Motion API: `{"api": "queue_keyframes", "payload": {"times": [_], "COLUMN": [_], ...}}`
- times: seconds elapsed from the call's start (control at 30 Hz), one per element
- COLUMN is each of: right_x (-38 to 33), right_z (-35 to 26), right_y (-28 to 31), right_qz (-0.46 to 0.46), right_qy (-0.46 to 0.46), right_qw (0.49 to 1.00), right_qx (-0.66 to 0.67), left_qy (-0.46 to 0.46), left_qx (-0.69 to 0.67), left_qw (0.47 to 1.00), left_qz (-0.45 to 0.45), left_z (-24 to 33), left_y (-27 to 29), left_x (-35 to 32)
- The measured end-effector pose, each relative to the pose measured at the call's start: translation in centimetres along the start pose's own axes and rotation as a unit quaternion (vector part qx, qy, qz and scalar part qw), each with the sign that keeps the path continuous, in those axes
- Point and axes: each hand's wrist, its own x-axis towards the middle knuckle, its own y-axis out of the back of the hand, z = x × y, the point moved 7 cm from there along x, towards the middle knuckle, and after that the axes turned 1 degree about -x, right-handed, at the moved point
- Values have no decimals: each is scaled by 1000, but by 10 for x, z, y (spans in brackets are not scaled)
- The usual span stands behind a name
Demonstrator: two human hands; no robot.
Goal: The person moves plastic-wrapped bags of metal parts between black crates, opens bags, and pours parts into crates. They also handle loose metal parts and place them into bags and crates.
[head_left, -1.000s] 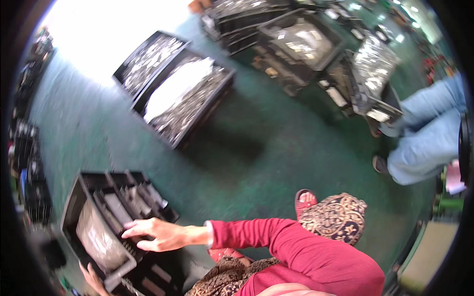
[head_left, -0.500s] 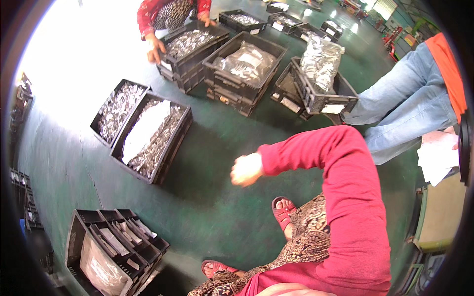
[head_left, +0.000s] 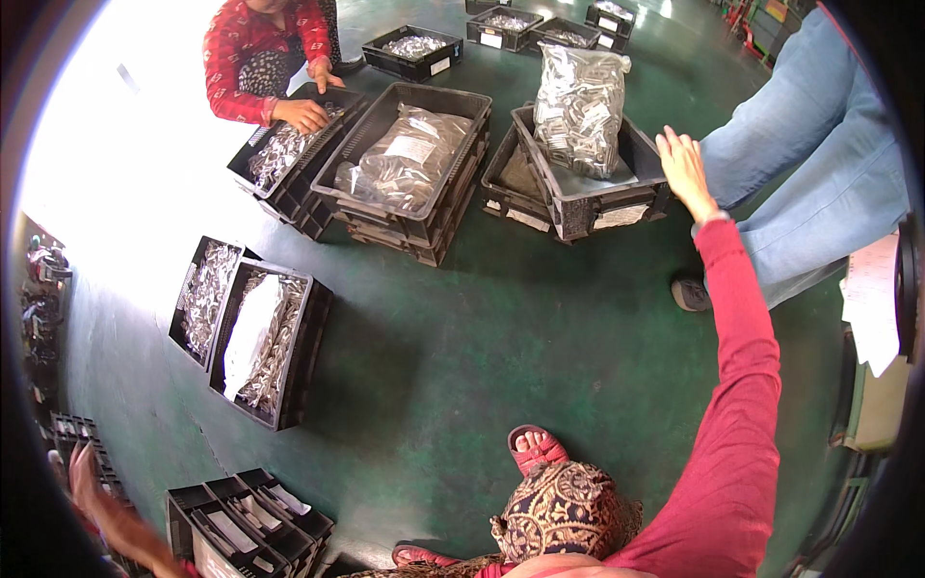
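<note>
The green floor [head_left: 462, 376] shone, bleached white at the left; black crates [head_left: 311, 347] of metal parts [head_left: 280, 332] stood about it. The right hand [head_left: 685, 171], empty with fingers spread, was just beside a box [head_left: 582, 216] with a clear bag [head_left: 580, 111] in it; the left hand [head_left: 89, 485] was blurred, its grip impossible to tell.

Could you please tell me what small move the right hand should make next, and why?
Probably, bring the right hand onto the right edge of the black crate holding the clear bag of metal parts: the hand is open beside that edge, contact is unclear, and the left hand is far away.
</note>
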Motion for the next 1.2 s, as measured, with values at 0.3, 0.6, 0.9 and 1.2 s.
{"api": "queue_keyframes", "payload": {"times": [0.3,0.6,0.9,1.2], "right_x": [40,2,-137,-303], "right_z": [99,57,23,-56], "right_y": [-102,-98,-76,14], "right_qz": [-359,-305,-146,-203], "right_qy": [-128,-257,-262,-303], "right_qw": [892,825,820,784], "right_qx": [242,401,487,502], "left_qy": [-295,273,220,269], "left_qx": [-457,-697,-787,-798], "left_qw": [779,502,430,347], "left_qz": [-312,-433,-385,-414], "left_z": [444,646,570,450], "left_y": [-178,-421,-362,-271], "left_x": [79,77,58,-110]}}
